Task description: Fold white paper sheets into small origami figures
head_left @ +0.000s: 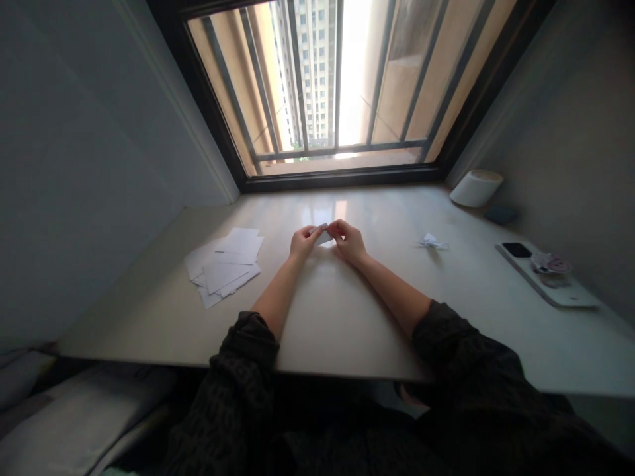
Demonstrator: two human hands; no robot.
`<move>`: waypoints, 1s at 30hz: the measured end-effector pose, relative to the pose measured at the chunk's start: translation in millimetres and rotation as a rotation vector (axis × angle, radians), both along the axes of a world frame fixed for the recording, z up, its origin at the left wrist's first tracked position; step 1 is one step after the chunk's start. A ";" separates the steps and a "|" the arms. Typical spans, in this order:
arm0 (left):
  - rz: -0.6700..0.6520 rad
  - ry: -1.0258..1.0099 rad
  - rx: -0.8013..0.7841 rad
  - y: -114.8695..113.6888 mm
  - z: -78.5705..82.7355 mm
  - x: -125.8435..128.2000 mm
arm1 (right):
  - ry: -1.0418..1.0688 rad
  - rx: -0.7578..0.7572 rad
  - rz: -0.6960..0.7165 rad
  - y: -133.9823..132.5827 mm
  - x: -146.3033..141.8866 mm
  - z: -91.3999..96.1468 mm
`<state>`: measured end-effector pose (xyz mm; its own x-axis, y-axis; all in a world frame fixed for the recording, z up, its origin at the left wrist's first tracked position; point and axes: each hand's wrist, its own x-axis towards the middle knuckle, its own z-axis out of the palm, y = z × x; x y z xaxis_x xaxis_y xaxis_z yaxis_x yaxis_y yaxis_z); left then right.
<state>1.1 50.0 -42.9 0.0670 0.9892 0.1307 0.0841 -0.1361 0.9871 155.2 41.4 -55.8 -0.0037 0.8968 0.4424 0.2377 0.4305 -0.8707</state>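
Observation:
Between my two hands is a small piece of white paper (pixel 325 237), held just above the pale tabletop (pixel 342 317). My left hand (pixel 302 242) pinches its left side between thumb and fingers. On the right side, my right hand (pixel 348 240) has thumb and fingertips closed at the paper's edge. The paper looks folded, but its exact shape is partly hidden by my fingers. Left of my hands lies a loose, overlapping pile of white paper sheets (pixel 228 264). To the right sits a small folded white paper piece (pixel 431 241).
At the far right corner stands a white cylindrical object (pixel 476 188), with a dark rounded item (pixel 501 214) beside it. A white tray-like object (pixel 550 277) carries small things near the right edge. A barred window (pixel 342 177) closes off the back; walls flank both sides.

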 end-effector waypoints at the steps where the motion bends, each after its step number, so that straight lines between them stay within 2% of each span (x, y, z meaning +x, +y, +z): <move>1: 0.014 0.013 0.017 -0.2 -1.0 1.1 | -0.011 0.014 -0.014 -1.0 1.1 1.5; 4: -0.029 0.012 0.049 -0.8 -3.4 2.0 | -0.006 0.012 -0.064 -1.5 3.1 4.7; 7: -0.076 -0.048 0.001 -1.0 -2.6 0.7 | 0.040 -0.003 -0.076 1.1 1.4 4.6; 9: -0.039 -0.113 -0.034 -0.7 -0.6 -0.4 | 0.106 -0.028 -0.056 3.2 -1.8 3.3; 13: 0.080 -0.271 -0.070 -0.1 4.4 -2.0 | 0.169 -0.082 0.081 3.5 -7.4 2.5; 18: 0.078 -0.290 -0.104 0.5 7.3 -3.0 | 0.085 -0.059 0.105 0.0 -6.6 7.2; 22: 0.052 -0.308 -0.147 1.7 9.6 -5.9 | 0.121 -0.055 0.108 1.9 -3.8 8.9; 25: 0.012 -0.328 -0.186 0.7 14.5 -8.5 | 0.205 -0.120 0.085 6.6 -0.6 8.1; 30: -0.149 -0.260 -0.041 -1.3 15.5 -8.6 | 0.331 -0.252 0.088 11.3 4.8 8.7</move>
<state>-7.5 48.7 -27.4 0.1815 0.9758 0.1223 -0.1901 -0.0872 0.9779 160.0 52.6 -47.2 0.0201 0.9797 0.1994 -0.1006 0.2004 -0.9745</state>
